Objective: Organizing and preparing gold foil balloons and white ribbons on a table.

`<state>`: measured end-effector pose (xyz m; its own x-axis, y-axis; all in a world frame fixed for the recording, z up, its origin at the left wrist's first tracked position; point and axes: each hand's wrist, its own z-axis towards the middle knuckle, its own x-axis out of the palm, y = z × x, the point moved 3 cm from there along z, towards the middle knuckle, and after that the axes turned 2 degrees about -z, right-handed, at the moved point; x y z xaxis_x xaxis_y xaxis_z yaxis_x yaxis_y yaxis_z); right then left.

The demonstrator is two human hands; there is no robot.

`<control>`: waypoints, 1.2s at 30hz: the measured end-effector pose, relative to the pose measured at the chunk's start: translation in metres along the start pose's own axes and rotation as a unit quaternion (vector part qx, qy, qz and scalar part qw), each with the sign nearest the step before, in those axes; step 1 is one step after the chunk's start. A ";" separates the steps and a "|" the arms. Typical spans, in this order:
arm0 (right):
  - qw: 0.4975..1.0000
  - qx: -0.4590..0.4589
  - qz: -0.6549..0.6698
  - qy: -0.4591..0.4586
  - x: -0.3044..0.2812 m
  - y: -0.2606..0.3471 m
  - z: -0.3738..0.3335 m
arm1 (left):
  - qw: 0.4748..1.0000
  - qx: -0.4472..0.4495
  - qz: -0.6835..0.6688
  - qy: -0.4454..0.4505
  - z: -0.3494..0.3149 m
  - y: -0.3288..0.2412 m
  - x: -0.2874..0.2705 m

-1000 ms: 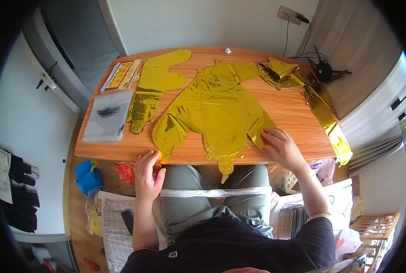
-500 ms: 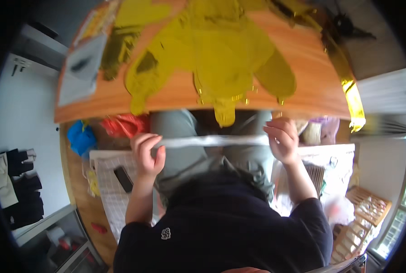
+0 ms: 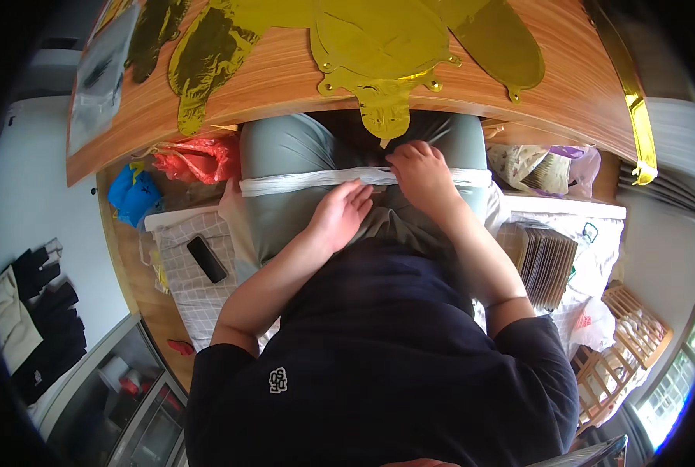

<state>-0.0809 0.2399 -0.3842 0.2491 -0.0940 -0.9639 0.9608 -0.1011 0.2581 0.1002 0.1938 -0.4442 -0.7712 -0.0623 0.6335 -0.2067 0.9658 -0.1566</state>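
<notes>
Wooden bench (image 3: 285,74): spans the top of the frame, edge curving down toward both sides. Gold foil balloons (image 3: 363,39): flat, uninflated, spread over the bench at top centre, one tail hanging past the bench edge just above the lap. Gold foil strip (image 3: 634,101): runs down the bench's right end, upper right. White strip (image 3: 301,181): a long crumpled band of thin white material, stretched straight across both grey-clad thighs, centre of frame, below the bench edge. Right hand (image 3: 421,175): centre, fingers curled down onto the white strip near its middle, pinching it. Left hand (image 3: 343,214): just left of and below the right, fingers loosely bent, fingertips at the strip's lower edge; grip cannot be told. Red bag (image 3: 196,159): floor, left of the knees. Blue bag (image 3: 133,194): further left. Black phone (image 3: 207,259): on checked cloth, left of centre.
</notes>
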 end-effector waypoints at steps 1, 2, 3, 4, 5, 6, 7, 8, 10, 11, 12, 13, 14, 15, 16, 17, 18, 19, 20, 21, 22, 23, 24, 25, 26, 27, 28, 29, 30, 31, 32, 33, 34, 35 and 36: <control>1.000 -0.001 0.000 -0.002 0.005 0.000 0.004 | 0.999 0.019 -0.021 -0.035 0.009 -0.001 0.001; 0.998 0.010 0.032 0.044 0.012 0.001 0.010 | 0.998 0.034 -0.036 -0.044 0.013 -0.003 0.006; 0.994 0.021 0.063 0.090 0.018 0.001 0.014 | 0.998 0.036 -0.036 -0.043 0.019 -0.001 0.009; 0.994 0.020 0.063 0.090 0.020 0.002 0.018 | 0.995 0.089 -0.033 -0.031 0.023 -0.003 0.012; 0.991 0.025 0.092 0.094 0.021 0.004 0.022 | 0.989 0.142 -0.030 -0.018 0.024 -0.007 0.015; 0.987 0.030 0.121 0.100 0.021 0.005 0.025 | 0.989 0.143 -0.031 -0.019 0.023 -0.009 0.014; 0.987 0.028 0.122 0.100 0.020 0.005 0.027 | 0.982 0.187 0.025 0.006 0.020 -0.013 0.013; 0.977 0.031 0.188 0.094 0.012 0.008 0.030 | 0.970 0.229 0.081 0.029 0.015 -0.017 0.014; 0.962 0.032 0.255 0.090 0.000 0.014 0.032 | 0.944 0.294 0.146 0.026 0.006 -0.025 0.018; 0.936 0.055 0.336 0.086 -0.005 0.016 0.033 | 0.911 0.354 0.211 0.025 0.000 -0.030 0.021; 0.903 0.078 0.414 0.082 -0.007 0.017 0.033 | 0.911 0.354 0.211 0.023 -0.003 -0.032 0.023; 0.902 0.077 0.416 0.084 -0.008 0.019 0.033 | 0.907 0.364 0.207 0.038 -0.007 -0.033 0.025; 0.886 0.088 0.450 0.073 -0.008 0.021 0.033 | 0.904 0.373 0.204 0.054 -0.010 -0.034 0.026; 0.868 0.100 0.483 0.061 -0.009 0.022 0.033 | 0.904 0.374 0.203 0.051 -0.010 -0.034 0.022; 0.867 0.099 0.484 0.063 -0.010 0.024 0.034 | 0.914 0.352 0.197 0.053 -0.010 -0.034 0.017; 0.867 0.097 0.485 0.063 -0.011 0.025 0.035 | 0.923 0.329 0.190 0.055 -0.011 -0.034 0.016; 0.867 0.095 0.485 0.063 -0.012 0.026 0.035 | 0.924 0.329 0.189 0.054 -0.013 -0.035 0.014; 0.867 0.095 0.485 0.064 -0.012 0.026 0.036 | 0.926 0.320 0.192 0.052 -0.014 -0.036 0.013; 0.872 0.097 0.474 0.067 -0.013 0.026 0.036 | 0.929 0.311 0.194 0.050 -0.016 -0.036 0.013; 0.878 0.100 0.464 0.070 -0.013 0.027 0.036 | 0.929 0.310 0.194 0.050 -0.017 -0.036 0.013; 0.878 0.100 0.463 0.071 -0.015 0.027 0.036 | 0.928 0.312 0.198 0.037 -0.018 -0.035 0.013; 0.882 0.091 0.456 0.072 -0.016 0.028 0.037 | 0.927 0.315 0.203 0.023 -0.018 -0.036 0.013; 0.887 0.083 0.449 0.074 -0.017 0.029 0.037 | 0.927 0.315 0.202 0.023 -0.019 -0.036 0.012; 0.887 0.082 0.449 0.074 -0.017 0.029 0.037 | 0.926 0.317 0.203 0.026 -0.019 -0.036 0.013; 0.890 0.073 0.444 0.069 -0.016 0.030 0.037 | 0.925 0.320 0.203 0.029 -0.019 -0.036 0.013; 0.894 0.064 0.440 0.063 -0.016 0.030 0.037 | 0.925 0.320 0.203 0.029 -0.018 -0.035 0.013; 0.894 0.063 0.440 0.063 -0.017 0.030 0.037 | 0.922 0.329 0.201 0.032 -0.018 -0.035 0.013; 0.895 0.064 0.438 0.062 -0.017 0.030 0.037 | 0.919 0.339 0.200 0.035 -0.018 -0.035 0.013; 0.896 0.065 0.436 0.061 -0.018 0.030 0.038 | 0.919 0.339 0.200 0.035 -0.018 -0.034 0.013; 0.896 0.065 0.436 0.060 -0.019 0.031 0.038 | 0.919 0.341 0.194 0.036 -0.018 -0.034 0.013; 0.893 0.060 0.442 0.056 -0.021 0.031 0.038 | 0.920 0.342 0.189 0.036 -0.018 -0.034 0.012; 0.890 0.055 0.449 0.052 -0.023 0.032 0.039 | 0.920 0.342 0.189 0.037 -0.018 -0.034 0.012; 0.891 0.055 0.449 0.052 -0.023 0.032 0.039 | 0.919 0.346 0.185 0.042 -0.017 -0.034 0.012; 0.891 0.052 0.448 0.048 -0.023 0.032 0.039 | 0.918 0.349 0.182 0.048 -0.017 -0.035 0.013; 0.892 0.049 0.448 0.044 -0.024 0.032 0.039 | 0.918 0.349 0.182 0.048 -0.018 -0.035 0.013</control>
<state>-0.0609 0.2005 -0.3507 0.9238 -0.1035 -0.3686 0.3574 -0.1115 0.9273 0.1077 0.1638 -0.4170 -0.8161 0.2875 0.5013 -0.3067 0.5197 -0.7974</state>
